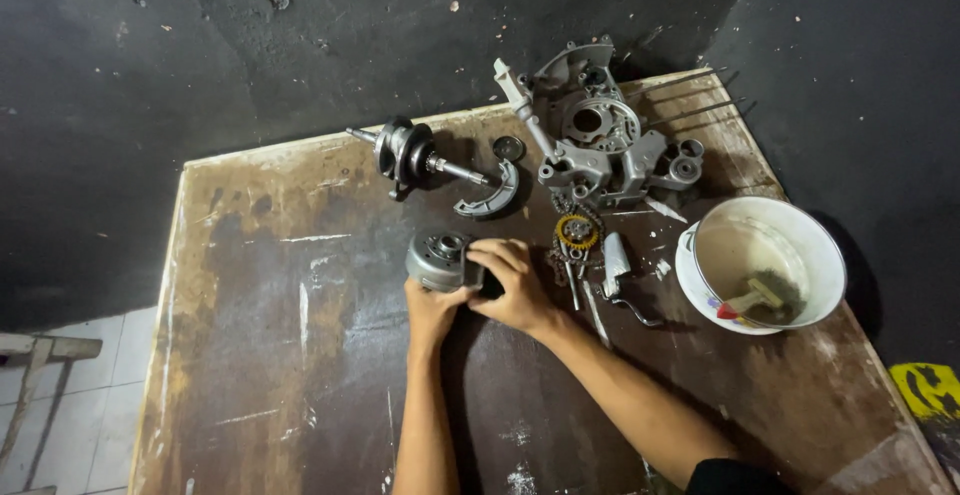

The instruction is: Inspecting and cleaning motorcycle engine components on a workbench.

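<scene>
We grip the round grey rotor [438,258] mid-table: left hand [432,307] cupped under it, right hand [508,280] fingers curled over its right side. Risk: greasy metal slips, rolling into chain and sprocket [577,232] just right.

A rough engine-repair workshop: grimy wooden bench [300,355], engine case [600,145], crankshaft [410,153], black walls [200,55]
</scene>
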